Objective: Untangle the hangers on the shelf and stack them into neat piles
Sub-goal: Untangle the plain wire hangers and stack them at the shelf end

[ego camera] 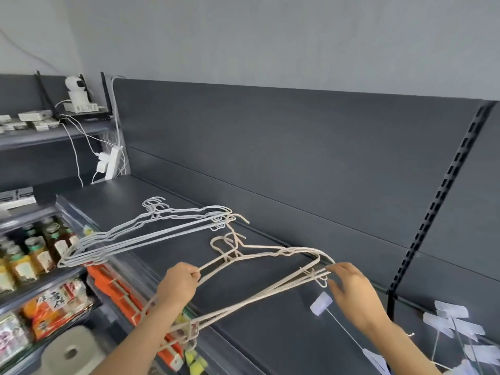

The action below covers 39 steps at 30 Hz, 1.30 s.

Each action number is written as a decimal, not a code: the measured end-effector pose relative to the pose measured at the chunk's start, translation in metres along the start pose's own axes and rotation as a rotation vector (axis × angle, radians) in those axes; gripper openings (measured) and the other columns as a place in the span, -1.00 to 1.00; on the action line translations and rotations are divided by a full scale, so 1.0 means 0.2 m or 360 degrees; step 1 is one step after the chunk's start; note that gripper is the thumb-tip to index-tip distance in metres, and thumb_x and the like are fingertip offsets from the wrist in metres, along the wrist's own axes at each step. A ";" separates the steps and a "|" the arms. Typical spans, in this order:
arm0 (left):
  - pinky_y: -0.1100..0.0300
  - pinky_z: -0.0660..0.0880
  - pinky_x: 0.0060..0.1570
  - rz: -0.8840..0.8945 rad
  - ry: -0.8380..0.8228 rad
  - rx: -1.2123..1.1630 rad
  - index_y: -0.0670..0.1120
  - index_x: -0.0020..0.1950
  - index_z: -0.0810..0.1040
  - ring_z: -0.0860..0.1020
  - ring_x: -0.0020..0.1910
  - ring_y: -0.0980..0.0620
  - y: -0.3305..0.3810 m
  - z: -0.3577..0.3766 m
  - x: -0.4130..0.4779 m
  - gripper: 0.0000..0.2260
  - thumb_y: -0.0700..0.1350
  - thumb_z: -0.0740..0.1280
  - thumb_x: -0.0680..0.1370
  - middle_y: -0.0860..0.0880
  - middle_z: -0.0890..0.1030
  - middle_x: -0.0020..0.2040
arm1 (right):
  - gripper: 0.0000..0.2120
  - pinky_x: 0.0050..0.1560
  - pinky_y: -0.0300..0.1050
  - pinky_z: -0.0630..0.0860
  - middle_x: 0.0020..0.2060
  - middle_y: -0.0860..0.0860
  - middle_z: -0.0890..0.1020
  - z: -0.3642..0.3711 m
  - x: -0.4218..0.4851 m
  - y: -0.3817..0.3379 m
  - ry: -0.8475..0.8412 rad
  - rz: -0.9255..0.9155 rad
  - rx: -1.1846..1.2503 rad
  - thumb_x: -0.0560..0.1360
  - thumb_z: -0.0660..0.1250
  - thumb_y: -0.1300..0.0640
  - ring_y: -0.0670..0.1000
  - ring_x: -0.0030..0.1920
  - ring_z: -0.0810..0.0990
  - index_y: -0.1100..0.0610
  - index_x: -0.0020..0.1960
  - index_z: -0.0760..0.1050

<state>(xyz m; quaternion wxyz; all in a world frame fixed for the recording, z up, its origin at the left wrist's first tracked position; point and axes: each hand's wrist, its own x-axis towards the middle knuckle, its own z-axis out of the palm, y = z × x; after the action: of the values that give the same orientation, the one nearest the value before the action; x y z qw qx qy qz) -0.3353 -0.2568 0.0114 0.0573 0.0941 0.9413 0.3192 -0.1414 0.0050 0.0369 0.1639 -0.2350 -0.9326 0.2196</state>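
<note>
Over shelf (270,320), left hand (180,284) grips beige hangers (232,255); right hand (351,290) seemingly pinches them.

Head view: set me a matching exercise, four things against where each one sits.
Things:
1 white hangers
2 beige hangers
3 power strip
4 bottles

Places:
a gripped by the left hand
b lower down, far left
c stacked on the shelf, untouched
d at the shelf's far end, plugs in it

Pairs: 1-c; 2-a; 3-d; 4-b
</note>
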 end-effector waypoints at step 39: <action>-0.02 0.48 -0.01 0.0361 0.0078 0.0592 -0.19 0.05 0.53 0.51 0.08 -0.16 -0.62 -0.58 1.30 -0.79 -0.07 0.23 0.55 -0.17 0.55 0.04 | -0.71 0.23 -0.10 0.40 0.19 0.04 0.56 1.00 0.84 -1.02 -0.0250 -0.0028 -0.0006 0.53 0.23 0.14 0.05 0.21 0.51 0.10 0.24 0.48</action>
<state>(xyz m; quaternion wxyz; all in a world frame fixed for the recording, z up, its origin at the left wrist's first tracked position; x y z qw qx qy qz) -0.6250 -0.3655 0.0151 -0.0201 0.2006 0.9684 0.1467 -0.4382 -0.1387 0.0000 0.0918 -0.2093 -0.9450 0.2341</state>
